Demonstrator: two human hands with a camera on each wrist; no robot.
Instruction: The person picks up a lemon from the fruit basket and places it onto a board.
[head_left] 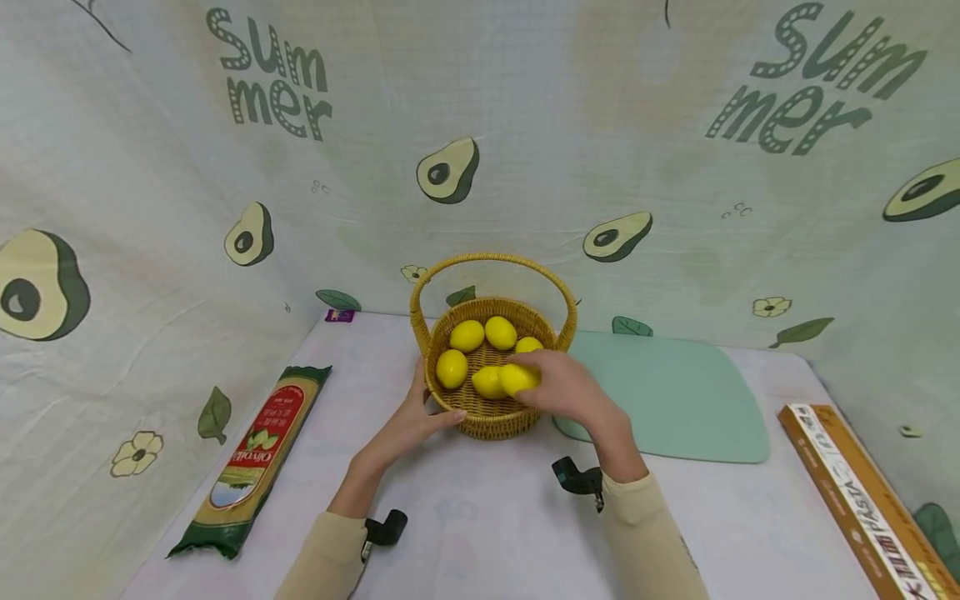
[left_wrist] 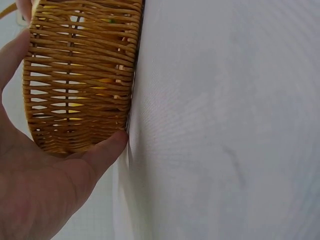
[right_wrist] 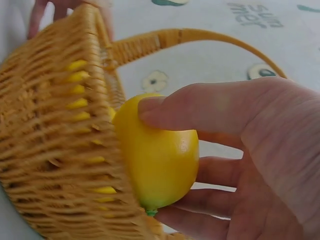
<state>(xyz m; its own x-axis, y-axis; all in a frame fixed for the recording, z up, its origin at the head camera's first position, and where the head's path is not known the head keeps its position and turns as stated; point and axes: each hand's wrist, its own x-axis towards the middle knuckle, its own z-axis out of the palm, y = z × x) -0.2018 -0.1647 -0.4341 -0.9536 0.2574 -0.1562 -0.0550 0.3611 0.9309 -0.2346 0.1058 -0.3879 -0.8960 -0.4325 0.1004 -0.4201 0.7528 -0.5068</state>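
Note:
A wicker basket (head_left: 495, 427) with an arched handle stands near the back of the table, several yellow lemons (head_left: 467, 336) inside it. My left hand (head_left: 408, 427) holds the basket's left side, its thumb on the front rim; the left wrist view shows that hand (left_wrist: 47, 192) spread around the woven wall (left_wrist: 82, 80). Between thumb and fingers, my right hand (head_left: 570, 390) grips another lemon (head_left: 521, 380) over the right part of the basket. Up close in the right wrist view, this lemon (right_wrist: 157, 155) is at the rim, with its green tip pointing down.
To the right of the basket and partly behind it lies a pale green board (head_left: 667, 400). A green and red pasta packet (head_left: 258, 450) lies at the left, a long orange pasta box (head_left: 862, 500) at the right. Printed cloth (head_left: 525, 125) hangs behind.

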